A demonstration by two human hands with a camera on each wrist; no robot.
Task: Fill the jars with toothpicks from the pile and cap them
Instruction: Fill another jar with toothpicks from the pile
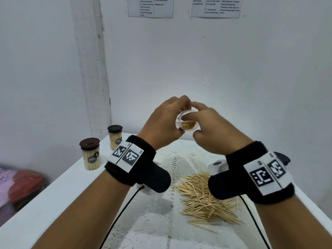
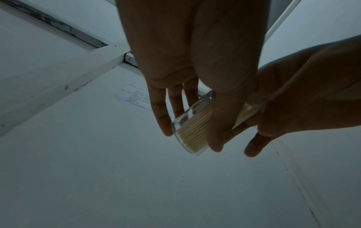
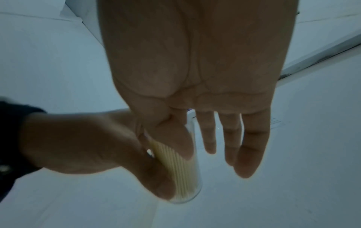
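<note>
A clear jar [image 1: 187,123] part-filled with toothpicks is held up above the table, tilted so its uncovered mouth faces me. My left hand [image 1: 172,119] grips its body, thumb on one side and fingers behind, as the left wrist view shows on the jar [image 2: 192,129]. My right hand [image 1: 195,115] pinches the mouth end, thumb against the jar [image 3: 187,174], the other fingers straight. Loose toothpicks [image 1: 204,198] lie in a pile on the table below my right wrist. Two filled jars with brown caps [image 1: 90,154] [image 1: 115,137] stand at the table's left edge.
The white table [image 1: 59,193] carries a lace mat [image 1: 179,164] under the pile. A white wall rises close behind, with printed sheets [image 1: 150,6] pinned on it. Black cables run from both wrist bands. A red and purple bundle [image 1: 21,186] lies off the table's left side.
</note>
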